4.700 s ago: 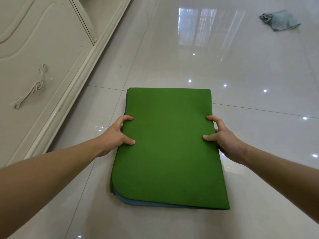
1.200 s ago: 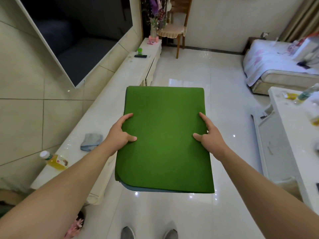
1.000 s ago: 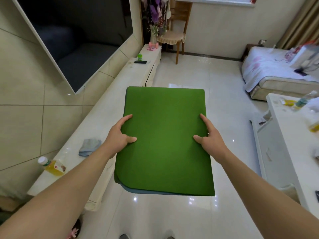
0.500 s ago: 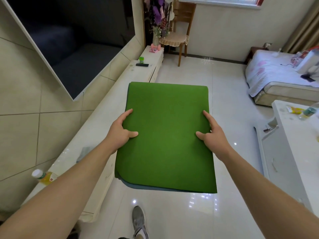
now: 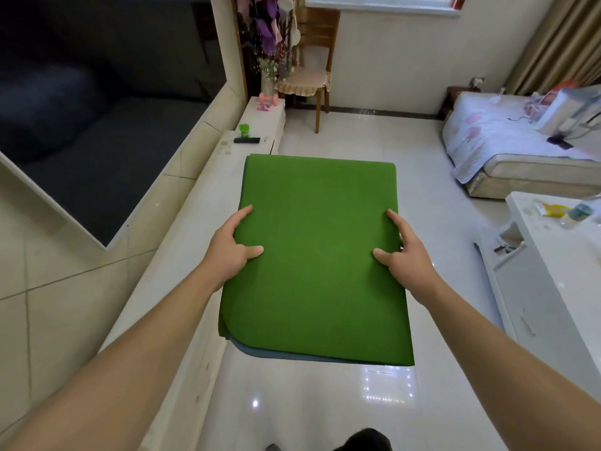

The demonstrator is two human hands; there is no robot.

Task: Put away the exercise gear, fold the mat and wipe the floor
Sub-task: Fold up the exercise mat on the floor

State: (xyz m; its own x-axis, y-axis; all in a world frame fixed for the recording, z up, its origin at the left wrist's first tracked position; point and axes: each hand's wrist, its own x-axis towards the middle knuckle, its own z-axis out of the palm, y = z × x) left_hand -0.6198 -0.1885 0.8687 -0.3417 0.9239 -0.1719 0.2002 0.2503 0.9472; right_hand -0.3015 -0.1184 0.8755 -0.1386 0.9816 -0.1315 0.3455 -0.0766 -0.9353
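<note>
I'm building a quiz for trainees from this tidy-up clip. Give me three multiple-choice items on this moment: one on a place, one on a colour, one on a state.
1. Where does the wooden chair stand?
A) at the far end of the room
B) on the bed
C) beside the person's feet

2. What colour is the top face of the mat?
A) red
B) green
C) yellow

3. What state is the mat in?
A) rolled into a tube
B) spread out flat, unfolded
C) folded and held in the air

Answers:
1 A, it stands past the far end of the low cabinet.
2 B, the whole upper face is green.
3 C, the left hand and right hand grip its side edges above the floor.
</note>
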